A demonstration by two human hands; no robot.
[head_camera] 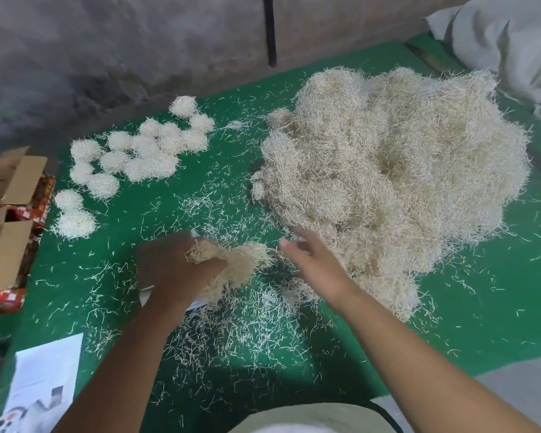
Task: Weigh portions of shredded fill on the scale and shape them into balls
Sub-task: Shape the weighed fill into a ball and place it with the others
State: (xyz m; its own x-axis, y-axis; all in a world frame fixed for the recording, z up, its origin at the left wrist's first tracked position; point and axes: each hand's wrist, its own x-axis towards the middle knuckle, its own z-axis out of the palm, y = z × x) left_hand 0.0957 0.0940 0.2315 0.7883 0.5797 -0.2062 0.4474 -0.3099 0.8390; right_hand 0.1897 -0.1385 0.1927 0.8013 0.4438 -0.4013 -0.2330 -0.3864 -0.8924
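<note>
A big heap of pale shredded fill [394, 170] covers the right half of the green table [481, 307]. Several finished fill balls [144, 151] lie in a cluster at the back left. My left hand [172, 267] grips a clump of fill [241, 267] above a white scale [197, 303], which is mostly hidden under the hand and clump. My right hand [316, 264] hovers with straight fingers at the near edge of the heap, just right of the clump, holding nothing.
Loose strands [238, 332] litter the table in front of me. Open cardboard boxes [10, 220] with red packaging stand along the left edge. A printed sheet [44, 382] lies at the near left. A grey sack [506, 48] sits at the back right.
</note>
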